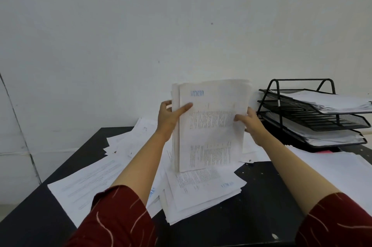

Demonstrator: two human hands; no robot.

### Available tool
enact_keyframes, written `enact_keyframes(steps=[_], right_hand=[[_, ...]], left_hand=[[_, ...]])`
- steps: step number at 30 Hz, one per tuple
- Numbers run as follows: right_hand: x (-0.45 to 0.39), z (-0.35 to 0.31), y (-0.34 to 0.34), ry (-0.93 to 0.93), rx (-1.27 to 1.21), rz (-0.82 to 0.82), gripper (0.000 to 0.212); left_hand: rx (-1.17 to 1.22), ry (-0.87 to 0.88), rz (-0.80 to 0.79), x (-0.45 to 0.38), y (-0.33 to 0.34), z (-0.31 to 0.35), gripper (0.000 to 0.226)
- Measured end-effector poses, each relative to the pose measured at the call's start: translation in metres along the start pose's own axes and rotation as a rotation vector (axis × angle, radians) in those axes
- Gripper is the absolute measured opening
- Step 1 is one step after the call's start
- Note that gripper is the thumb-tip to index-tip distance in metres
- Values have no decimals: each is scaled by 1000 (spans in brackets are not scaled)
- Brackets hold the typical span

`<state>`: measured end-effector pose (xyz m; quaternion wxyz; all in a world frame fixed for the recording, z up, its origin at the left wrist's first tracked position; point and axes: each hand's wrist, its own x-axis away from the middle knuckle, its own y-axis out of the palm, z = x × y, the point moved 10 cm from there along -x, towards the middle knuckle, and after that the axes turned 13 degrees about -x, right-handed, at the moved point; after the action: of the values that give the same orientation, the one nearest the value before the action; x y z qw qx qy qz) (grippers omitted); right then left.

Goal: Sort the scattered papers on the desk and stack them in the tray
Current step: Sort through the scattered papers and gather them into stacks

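Note:
A thick bundle of printed papers (211,126) stands upright on its lower edge, resting on a flat pile of papers (201,192) in the middle of the black desk. My left hand (171,114) grips the bundle's left edge, thumb across the front sheet. My right hand (249,120) grips its right edge. A black wire three-tier tray (302,83) stands at the far right; its top and bottom tiers hold paper stacks, and the middle tier looks bare.
Loose sheets (96,178) lie scattered over the left and back of the desk (251,216). Another white stack (342,168) sits at the right in front of the tray, beside something pink. A white wall rises right behind the desk.

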<state>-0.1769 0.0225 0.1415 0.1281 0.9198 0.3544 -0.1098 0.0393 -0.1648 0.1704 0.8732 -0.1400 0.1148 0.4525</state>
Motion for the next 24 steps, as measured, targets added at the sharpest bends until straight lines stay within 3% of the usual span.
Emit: enact_keyframes(steps=[3, 8, 13, 17, 20, 24], right_hand=[[4, 7, 8, -27, 29, -57, 48], [-2, -18, 16, -127, -86, -32, 61], [-1, 5, 6, -42, -4, -1, 52], [10, 29, 3, -20, 17, -8, 37], [10, 26, 6, -43, 12, -16, 40], [8, 18, 7, -53, -40, -10, 47]], left_hand=[[-44, 41, -53, 6, 12, -15, 72], [-15, 178, -45, -7, 18, 29, 76], [-27, 92, 19, -3, 11, 5, 71], [-10, 21, 33, 6, 15, -37, 44], [-4, 58, 55, 3, 17, -28, 37], [30, 83, 48, -3, 19, -11, 46]])
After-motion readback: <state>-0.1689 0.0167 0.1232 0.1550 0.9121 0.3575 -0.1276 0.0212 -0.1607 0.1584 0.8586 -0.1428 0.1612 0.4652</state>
